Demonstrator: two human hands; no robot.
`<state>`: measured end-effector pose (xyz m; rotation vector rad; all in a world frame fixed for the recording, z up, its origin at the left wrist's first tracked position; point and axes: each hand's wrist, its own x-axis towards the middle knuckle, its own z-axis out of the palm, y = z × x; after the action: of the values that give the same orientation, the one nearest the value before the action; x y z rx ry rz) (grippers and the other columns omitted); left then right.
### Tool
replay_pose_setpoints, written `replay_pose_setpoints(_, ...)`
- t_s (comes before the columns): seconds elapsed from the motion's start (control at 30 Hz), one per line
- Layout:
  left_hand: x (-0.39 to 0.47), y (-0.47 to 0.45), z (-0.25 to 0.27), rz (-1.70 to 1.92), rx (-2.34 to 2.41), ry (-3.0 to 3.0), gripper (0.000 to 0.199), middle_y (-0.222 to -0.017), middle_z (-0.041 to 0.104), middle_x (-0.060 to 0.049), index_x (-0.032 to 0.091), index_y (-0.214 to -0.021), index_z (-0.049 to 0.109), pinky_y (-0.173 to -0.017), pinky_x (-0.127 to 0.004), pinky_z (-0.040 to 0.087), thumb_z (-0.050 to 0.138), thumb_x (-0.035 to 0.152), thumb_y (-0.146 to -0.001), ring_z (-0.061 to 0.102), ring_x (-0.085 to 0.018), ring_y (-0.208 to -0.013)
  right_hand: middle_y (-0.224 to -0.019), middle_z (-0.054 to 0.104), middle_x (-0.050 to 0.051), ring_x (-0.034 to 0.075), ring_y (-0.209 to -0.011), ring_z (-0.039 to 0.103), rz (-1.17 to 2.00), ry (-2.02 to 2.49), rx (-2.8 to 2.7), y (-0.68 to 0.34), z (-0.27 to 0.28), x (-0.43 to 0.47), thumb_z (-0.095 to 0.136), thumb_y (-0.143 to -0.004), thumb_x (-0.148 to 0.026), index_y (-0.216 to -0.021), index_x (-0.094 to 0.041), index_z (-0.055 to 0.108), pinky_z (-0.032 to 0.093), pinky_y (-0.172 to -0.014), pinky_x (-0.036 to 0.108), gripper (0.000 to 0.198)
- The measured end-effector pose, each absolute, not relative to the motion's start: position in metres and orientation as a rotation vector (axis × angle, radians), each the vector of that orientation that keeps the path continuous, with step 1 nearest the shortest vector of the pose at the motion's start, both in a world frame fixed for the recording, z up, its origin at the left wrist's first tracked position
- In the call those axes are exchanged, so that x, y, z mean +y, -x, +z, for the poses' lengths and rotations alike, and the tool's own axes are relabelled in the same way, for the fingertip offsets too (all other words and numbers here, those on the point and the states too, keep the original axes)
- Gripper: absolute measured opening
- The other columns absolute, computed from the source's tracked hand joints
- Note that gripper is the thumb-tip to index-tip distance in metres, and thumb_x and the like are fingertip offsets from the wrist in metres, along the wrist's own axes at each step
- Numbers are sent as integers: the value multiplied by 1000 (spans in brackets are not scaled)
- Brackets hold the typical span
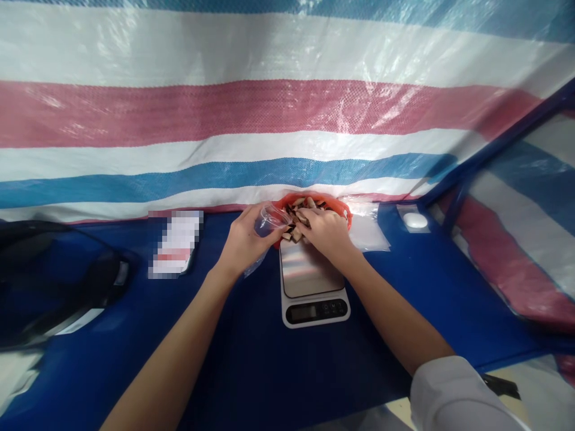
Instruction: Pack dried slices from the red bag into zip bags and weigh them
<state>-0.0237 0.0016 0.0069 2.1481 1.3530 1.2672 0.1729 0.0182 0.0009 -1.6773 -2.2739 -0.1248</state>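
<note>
My left hand (245,236) is wrapped round a clear plastic cup (272,218), which tilts towards an open red plastic bag (344,211). The bag is full of small cut pieces (294,232), pale cream with dark brown edges; their exact kind I cannot make out. Reaching into the bag from the right, my right hand (327,230) has its fingers bent and closed on some of the pieces. Just in front of the bag, under my hands, is a white kitchen scale (314,275) with a metal plate and a dark display.
Clear plastic bags (371,230) lie right of the red bag. Farther right is a white oval object (414,221) on a small packet. A phone-like item (177,242), blurred out, lies left. Black strapped gear (67,287) sits far left. Striped sheeting (224,114) rises behind the blue table (251,359).
</note>
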Motion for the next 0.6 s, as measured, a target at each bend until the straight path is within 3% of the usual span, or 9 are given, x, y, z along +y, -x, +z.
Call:
replay_pose_setpoints(0.1,0,22,8,1247,1344,-2155,33,-112,72,-7,21,-108,67,-101,-42,52,72,42,-83,68,-25,-106,-120,75,11,27,-88,72,-93,1693,-2261,-176,2,20,49,-98,-34,-114,-22,74,43,-66,33,31)
replay_pose_setpoints(0.33,1,21,6,1244,1335,-2140,42,-117,71,-9,21,-118,65,-100,-43,52,72,42,-83,68,-26,-108,-95,79,4,23,-83,71,132,1596,-2094,-184,5,26,59,-93,-38,-107,-28,77,50,-73,32,25)
replay_pose_setpoints(0.6,0,18,2,1227,1292,-2135,45,-116,72,-9,21,-122,65,-100,-43,53,73,41,-83,68,-27,-108,-112,78,2,20,-98,74,735,1242,-1816,-201,6,36,70,-86,-35,-110,-24,76,57,-93,34,26)
